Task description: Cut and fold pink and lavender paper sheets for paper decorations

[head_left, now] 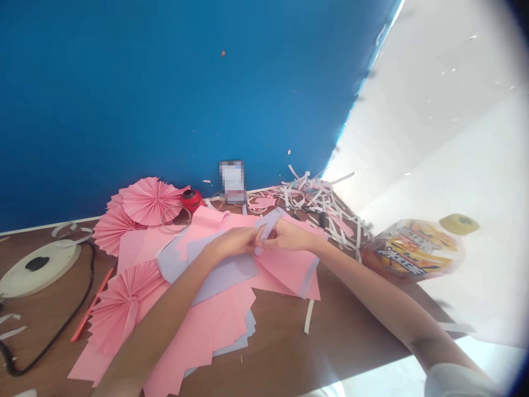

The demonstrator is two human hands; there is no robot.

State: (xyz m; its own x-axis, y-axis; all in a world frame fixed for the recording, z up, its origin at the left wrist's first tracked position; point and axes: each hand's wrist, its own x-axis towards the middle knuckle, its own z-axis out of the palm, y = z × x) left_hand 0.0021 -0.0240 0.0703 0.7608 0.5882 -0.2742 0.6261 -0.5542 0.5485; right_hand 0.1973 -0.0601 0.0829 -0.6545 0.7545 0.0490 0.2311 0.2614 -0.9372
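Observation:
My left hand (238, 241) and my right hand (285, 236) meet over a pile of paper, fingers pinched around a narrow lavender paper strip (270, 220). The strip rises at a slant from between the fingers and looks folded or bent; its lower part is hidden by my hands. Beneath them lie pink paper sheets (231, 309) and lavender paper sheets (223, 275), overlapping at different angles. A pink sheet with a lavender edge (289, 270) spreads below my right hand. Pleated pink paper fans (155, 201) are stacked to the left, and another fan (130, 298) lies nearer my left forearm.
White paper scraps (314, 193) heap at the back right. A large bottle with an orange label (407, 253) stands at the right. Against the blue wall (165, 82) leans a phone-like device (232, 182), near a red round object (192, 199). A red stick (93, 303) and black cable (58, 336) lie left.

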